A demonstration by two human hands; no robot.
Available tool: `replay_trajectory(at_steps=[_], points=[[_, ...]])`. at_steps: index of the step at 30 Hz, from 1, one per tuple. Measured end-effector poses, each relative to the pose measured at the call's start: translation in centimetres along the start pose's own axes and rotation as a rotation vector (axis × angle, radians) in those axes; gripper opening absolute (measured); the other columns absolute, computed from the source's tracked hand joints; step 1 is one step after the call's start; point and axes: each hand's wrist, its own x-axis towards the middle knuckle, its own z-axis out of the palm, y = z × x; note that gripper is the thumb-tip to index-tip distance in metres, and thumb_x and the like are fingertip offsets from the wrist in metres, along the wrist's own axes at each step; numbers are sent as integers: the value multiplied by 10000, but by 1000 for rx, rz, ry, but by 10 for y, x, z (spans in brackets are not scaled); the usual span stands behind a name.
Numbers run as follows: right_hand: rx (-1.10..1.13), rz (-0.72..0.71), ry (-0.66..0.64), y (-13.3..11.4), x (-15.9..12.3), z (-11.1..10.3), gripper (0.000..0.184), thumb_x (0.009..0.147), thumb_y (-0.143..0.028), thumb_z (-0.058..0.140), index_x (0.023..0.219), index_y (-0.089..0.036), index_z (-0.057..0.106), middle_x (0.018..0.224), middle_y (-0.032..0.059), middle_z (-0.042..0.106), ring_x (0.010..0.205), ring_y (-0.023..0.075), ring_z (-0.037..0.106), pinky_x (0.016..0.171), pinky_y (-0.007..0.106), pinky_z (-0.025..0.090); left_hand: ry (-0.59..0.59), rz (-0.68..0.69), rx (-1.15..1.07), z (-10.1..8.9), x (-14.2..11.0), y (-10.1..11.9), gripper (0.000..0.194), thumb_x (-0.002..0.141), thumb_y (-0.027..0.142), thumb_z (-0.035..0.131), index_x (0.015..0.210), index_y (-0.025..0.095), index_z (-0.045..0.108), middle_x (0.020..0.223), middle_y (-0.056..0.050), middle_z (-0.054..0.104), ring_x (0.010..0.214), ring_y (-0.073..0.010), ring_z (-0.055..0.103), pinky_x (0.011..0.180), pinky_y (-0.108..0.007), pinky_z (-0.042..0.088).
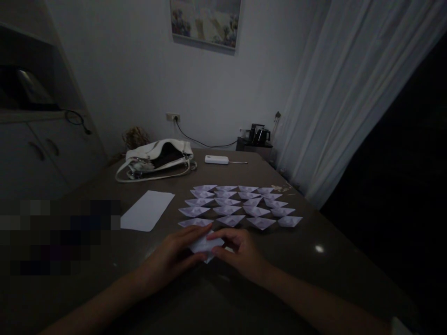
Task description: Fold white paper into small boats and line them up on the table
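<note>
Between my two hands, low over the near part of the table, is a folded piece of white paper (205,245) with a pointed lower corner. My left hand (171,251) grips its left side, fingers along the top edge and thumb below. On the right side, my right hand (240,249) pinches the paper between thumb and fingers. Just beyond my hands stand several white paper boats (228,221) in rows. The nearest left boat (195,223) is partly covered by my left fingers. Flat white paper (148,211) lies to the left of the boats.
On the dark table (279,288), a white handbag (157,156) sits at the back left. A white power bank (216,160) with a short cable lies at the back middle. Small scraps (281,188) lie near the right edge, beside the white curtain (314,116).
</note>
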Motion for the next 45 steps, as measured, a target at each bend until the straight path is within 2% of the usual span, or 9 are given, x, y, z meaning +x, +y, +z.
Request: replay_trajectory(at_steps=[3,6,9,13,21,28,37,45], points=[[32,-11,-21,0,-1,1,246,810,-271,691,1041,-189,712,999,70,724,869,192,676,764,303,518,-34,58,75,0,0,-1,581,915,285,590,1450,349,372,1498,-49,429,1357,-262,416,1111,-449,362],[21,-21,-22,0,-2,1,233,812,-255,689,1038,-202,715,1016,66,725,888,194,676,782,312,519,-52,62,106,1,-1,-3,607,928,294,568,1475,354,312,1540,-54,360,1381,-269,380,1124,-473,332],[31,-32,-29,1,-3,2,220,820,-246,685,1035,-211,716,1044,63,723,956,204,671,837,329,515,-94,45,119,2,-1,-2,585,938,312,554,1473,352,321,1509,-59,413,1347,-270,431,1110,-461,357],[93,-49,-33,-1,-4,4,241,823,-242,691,1062,-214,697,1101,63,704,1011,199,658,873,327,510,-110,33,132,0,-1,4,479,950,315,529,1418,319,434,1427,-65,516,1281,-259,505,1070,-399,409],[26,-49,48,-4,-2,1,241,786,-332,742,994,-212,723,986,56,724,872,193,667,784,319,519,-45,19,-11,2,1,15,337,945,322,515,1266,251,588,1208,-63,674,1091,-234,628,925,-290,493],[20,-41,103,-4,-1,3,261,790,-421,730,949,-216,750,933,59,747,854,213,687,770,325,533,-28,-61,-52,2,-2,15,367,940,365,500,1281,275,601,1218,-48,683,1091,-255,625,940,-317,486],[-21,-93,160,-1,-2,2,200,819,-401,704,898,-227,765,868,50,753,803,199,693,722,300,532,-33,-196,-67,4,-8,9,409,927,448,493,1247,237,634,1246,-71,665,1128,-283,598,990,-351,455],[65,-49,137,-2,0,2,199,815,-390,712,928,-236,768,874,40,749,801,186,690,733,293,540,-57,-174,-181,7,-6,6,414,947,470,462,1276,269,613,1157,-40,700,1010,-237,638,930,-301,487]])
